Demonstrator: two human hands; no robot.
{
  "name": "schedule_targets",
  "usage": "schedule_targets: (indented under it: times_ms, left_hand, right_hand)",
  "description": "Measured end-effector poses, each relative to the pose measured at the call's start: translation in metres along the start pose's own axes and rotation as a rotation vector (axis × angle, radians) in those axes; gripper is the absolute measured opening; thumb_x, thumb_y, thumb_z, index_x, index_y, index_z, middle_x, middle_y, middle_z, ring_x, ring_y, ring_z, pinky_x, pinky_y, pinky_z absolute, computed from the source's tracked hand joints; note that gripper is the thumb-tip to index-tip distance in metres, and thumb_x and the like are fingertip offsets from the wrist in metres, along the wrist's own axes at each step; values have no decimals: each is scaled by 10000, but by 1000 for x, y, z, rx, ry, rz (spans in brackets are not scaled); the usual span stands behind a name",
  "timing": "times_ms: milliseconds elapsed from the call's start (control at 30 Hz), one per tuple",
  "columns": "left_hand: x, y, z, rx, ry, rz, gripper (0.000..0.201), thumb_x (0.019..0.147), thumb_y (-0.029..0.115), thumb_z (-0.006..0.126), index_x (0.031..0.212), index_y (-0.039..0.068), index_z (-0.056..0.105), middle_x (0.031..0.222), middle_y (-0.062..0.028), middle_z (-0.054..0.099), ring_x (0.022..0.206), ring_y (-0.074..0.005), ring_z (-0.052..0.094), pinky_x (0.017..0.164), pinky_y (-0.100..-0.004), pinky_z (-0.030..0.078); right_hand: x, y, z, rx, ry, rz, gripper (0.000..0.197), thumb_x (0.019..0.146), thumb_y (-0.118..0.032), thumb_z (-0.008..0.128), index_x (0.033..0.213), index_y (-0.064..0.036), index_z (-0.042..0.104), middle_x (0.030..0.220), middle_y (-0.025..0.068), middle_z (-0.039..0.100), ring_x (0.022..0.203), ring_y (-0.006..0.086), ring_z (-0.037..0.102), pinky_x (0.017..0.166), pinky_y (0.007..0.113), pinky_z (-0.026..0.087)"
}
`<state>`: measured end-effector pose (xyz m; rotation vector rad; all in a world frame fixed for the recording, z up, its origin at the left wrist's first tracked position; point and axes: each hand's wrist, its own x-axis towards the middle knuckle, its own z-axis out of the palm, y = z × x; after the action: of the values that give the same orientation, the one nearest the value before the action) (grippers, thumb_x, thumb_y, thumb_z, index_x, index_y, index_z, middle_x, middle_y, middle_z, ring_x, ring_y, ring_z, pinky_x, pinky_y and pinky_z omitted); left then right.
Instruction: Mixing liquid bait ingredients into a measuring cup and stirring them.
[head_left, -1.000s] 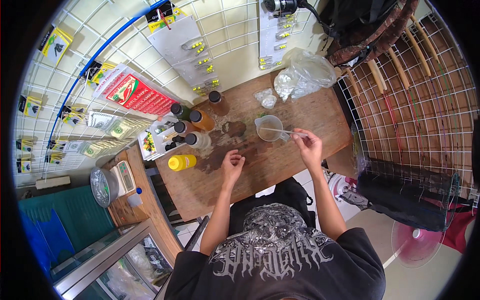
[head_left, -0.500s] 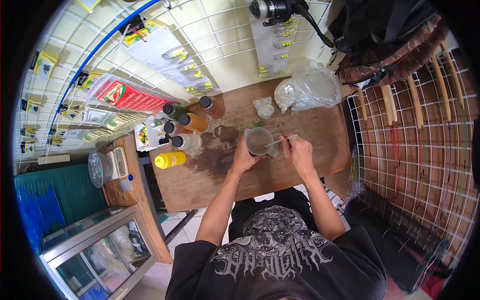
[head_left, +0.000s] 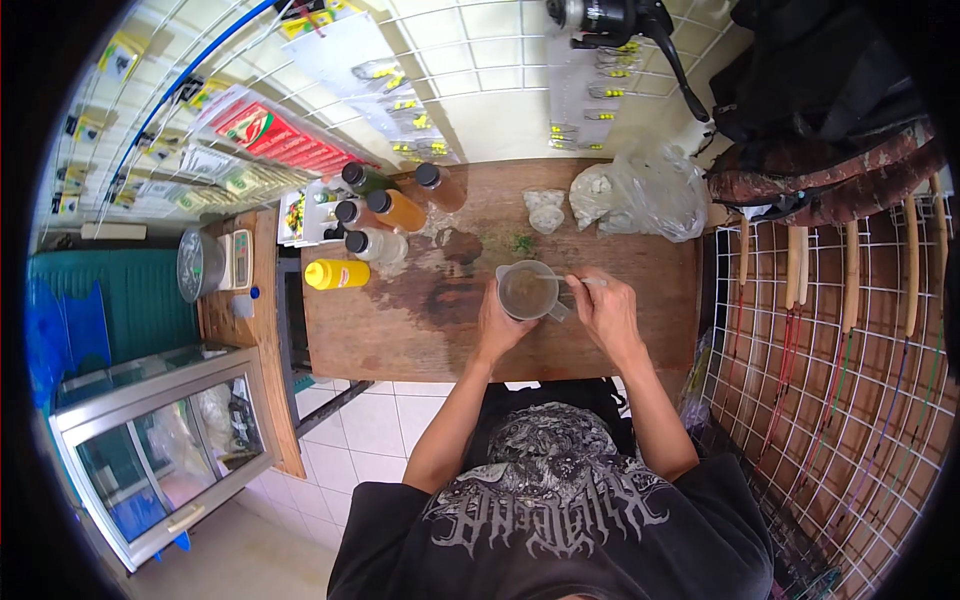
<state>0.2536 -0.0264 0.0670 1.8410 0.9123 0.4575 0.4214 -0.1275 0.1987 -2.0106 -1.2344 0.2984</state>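
Note:
A clear plastic jug [head_left: 530,290] with a spout and a handle holds a brownish, cloudy content. My left hand [head_left: 498,325] wraps round its left side, over the wooden table. To the right of the jug, my right hand [head_left: 608,312] pinches a pale, thin utensil, seemingly a spoon [head_left: 594,282]; its lower end is hard to make out. Just beyond the jug lies a small scatter of green bits [head_left: 522,243]. Further off sit a small tied plastic bag [head_left: 544,212] and a larger clear bag [head_left: 650,195] with white lumps.
Several dark-capped bottles [head_left: 395,210] and a yellow squeeze bottle [head_left: 337,273] stand along the left of the wooden table [head_left: 630,345]. A scale [head_left: 238,258] and a metal bowl [head_left: 200,265] are further left. White wire grids [head_left: 820,375] and a dark backpack [head_left: 820,110] border the right.
My view has shifted, so the table sits differently in it. The utensil's stem showed inside the jug before; now mostly its end by my right hand shows. Both hands keep their hold.

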Motion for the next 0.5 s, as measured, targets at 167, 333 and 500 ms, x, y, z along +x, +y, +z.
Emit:
schedule_targets:
  times_ms: [167, 333, 500]
  left_hand:
    - [-19, 28, -19, -73, 58, 55, 905, 603, 114, 929, 1378, 41, 467, 1288, -165, 618, 1200, -337, 618, 993, -414, 502]
    - [-36, 23, -39, -10, 91, 134, 891, 597, 135, 941, 1364, 50, 495, 1287, -163, 617, 1198, -344, 617, 994, -417, 504]
    - [-49, 31, -69, 9, 87, 84, 832, 597, 151, 944, 1308, 71, 519, 1235, -159, 620, 1157, -358, 623, 958, -442, 513]
  right_hand:
    - [-11, -14, 4, 130, -113, -134, 189, 971, -189, 656, 886, -25, 695, 775, 146, 676, 693, 361, 664, 601, 437, 508]
    - [-11, -52, 4, -1, 45, -155, 196, 980, -181, 631, 882, -18, 674, 754, 172, 656, 685, 366, 659, 591, 443, 501]
    - [-22, -79, 14, -57, -72, -121, 212, 974, -195, 638, 854, -20, 646, 740, 186, 645, 660, 379, 642, 587, 459, 492]
